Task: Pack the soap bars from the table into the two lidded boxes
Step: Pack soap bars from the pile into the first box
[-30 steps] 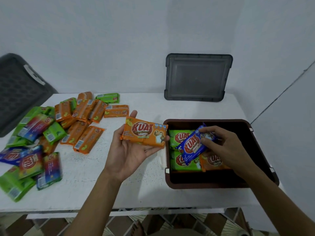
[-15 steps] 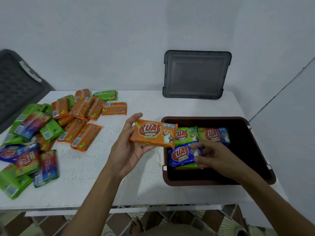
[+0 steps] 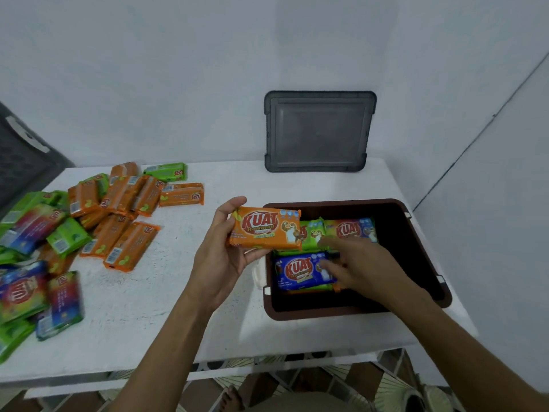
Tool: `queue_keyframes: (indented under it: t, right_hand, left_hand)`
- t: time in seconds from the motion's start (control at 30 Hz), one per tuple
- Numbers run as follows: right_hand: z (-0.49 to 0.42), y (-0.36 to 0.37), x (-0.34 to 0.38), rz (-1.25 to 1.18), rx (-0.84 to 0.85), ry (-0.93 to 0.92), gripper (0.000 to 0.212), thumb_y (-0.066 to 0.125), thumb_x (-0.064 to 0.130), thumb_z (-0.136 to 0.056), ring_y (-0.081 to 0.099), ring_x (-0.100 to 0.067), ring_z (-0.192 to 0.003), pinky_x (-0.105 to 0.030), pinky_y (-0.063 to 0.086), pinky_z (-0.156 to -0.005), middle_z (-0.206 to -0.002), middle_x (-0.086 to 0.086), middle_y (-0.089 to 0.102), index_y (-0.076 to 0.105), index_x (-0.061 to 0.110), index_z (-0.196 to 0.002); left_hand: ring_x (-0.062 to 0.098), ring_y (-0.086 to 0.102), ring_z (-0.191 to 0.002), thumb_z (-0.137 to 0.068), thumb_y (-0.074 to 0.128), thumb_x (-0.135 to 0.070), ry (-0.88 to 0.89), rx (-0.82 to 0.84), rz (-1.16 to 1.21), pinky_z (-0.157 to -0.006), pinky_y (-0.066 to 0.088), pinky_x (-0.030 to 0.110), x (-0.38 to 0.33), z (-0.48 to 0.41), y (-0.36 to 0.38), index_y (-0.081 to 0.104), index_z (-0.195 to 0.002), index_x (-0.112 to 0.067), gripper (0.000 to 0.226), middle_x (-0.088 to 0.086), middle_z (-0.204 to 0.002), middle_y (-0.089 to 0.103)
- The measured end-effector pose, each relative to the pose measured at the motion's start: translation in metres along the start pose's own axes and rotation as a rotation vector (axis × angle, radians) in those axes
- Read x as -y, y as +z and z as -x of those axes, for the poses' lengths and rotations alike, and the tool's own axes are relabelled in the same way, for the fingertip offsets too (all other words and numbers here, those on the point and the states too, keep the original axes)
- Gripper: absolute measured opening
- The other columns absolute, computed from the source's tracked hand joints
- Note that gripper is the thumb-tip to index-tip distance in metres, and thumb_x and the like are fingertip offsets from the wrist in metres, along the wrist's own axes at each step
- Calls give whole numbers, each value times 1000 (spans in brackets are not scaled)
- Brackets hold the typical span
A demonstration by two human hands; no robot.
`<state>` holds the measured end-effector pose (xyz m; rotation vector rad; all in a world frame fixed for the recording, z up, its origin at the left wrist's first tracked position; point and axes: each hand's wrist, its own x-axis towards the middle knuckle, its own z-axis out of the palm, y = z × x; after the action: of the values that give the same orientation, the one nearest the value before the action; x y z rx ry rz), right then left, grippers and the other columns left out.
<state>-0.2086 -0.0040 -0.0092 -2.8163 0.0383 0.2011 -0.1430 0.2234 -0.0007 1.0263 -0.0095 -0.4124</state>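
Two hands over the white surface (image 3: pixel 208 328), forearms coming in from the near edge. Nearest, on the left: left hand (image 3: pixel 219 263), palm up, thumb and fingers clamped on an orange soap bar (image 3: pixel 266 228). Held label-up in the air, right end overlapping the left rim of the brown box (image 3: pixel 326 314).

Just right of that: right hand (image 3: pixel 365 269), down inside the box, fingers spread and fairly straight, gripping nothing. Blurred, so cannot tell whether the fingertips touch the blue soap bar (image 3: pixel 297 272) lying flat under them, a green edge showing beneath it.

Beyond the right hand's fingers, at the box's far end: a green soap bar (image 3: pixel 312 233) and a multicoloured soap bar (image 3: pixel 352 228), side by side, partly hidden by the held bar. Right of the right hand, dark box interior.

Well left of the left hand: loose heap of soap bars (image 3: pixel 118 209) on the surface, in orange, green and rainbow wrappers, many overlapping.

Farther out, beyond both hands: grey lid (image 3: pixel 319 130) stood on edge against the wall. Far left, past the heap: dark latticed crate (image 3: pixel 23 168), cut off by the frame.
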Motion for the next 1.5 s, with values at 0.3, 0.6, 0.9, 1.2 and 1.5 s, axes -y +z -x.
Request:
queue_keyframes:
  t: [0.3,0.6,0.9,1.2,1.5]
  right_hand:
    - [6,-30,21,-1349,34,71,37,65,21,-79,69,-25,-102,-35,60,-76,-117,-9,65,63,21,-116]
    - [38,-42,-67,-1011,14,202,25,63,13,-90,69,-17,-100,-31,60,-73,-117,-5,65,67,22,-113]
    - [28,-9,-84,-795,72,319,22,62,9,-92,67,-21,-101,-37,62,-75,-118,-6,60,60,22,-109]
    - [15,6,-77,-102,66,247,27,56,25,-96,57,-23,-112,-30,52,-86,-133,-7,54,51,24,-122]
    - [-1,1,-41,19,-109,189,34,51,34,-96,58,-22,-99,-35,54,-85,-117,-8,56,53,24,-127]
  left_hand:
    - [6,68,-96,-104,32,-21,54,122,-314,-70,55,20,15,7,26,53,-116,-30,26,-7,-110,66]
    - [-4,38,-121,-89,51,-41,437,186,-1357,-100,42,26,44,-9,-3,43,-128,-39,40,-16,-137,45]
    - [28,11,-145,-67,76,-60,299,220,-1923,-117,15,46,47,-17,16,17,-148,-37,102,3,-160,7]
    - [35,-8,-148,-67,74,-63,139,219,-2177,-119,4,50,53,-24,26,-3,-151,-36,117,12,-161,-11]
    - [22,-6,-148,-75,73,-56,168,317,-1722,-118,17,49,38,-20,10,10,-150,-42,99,-3,-161,-8]
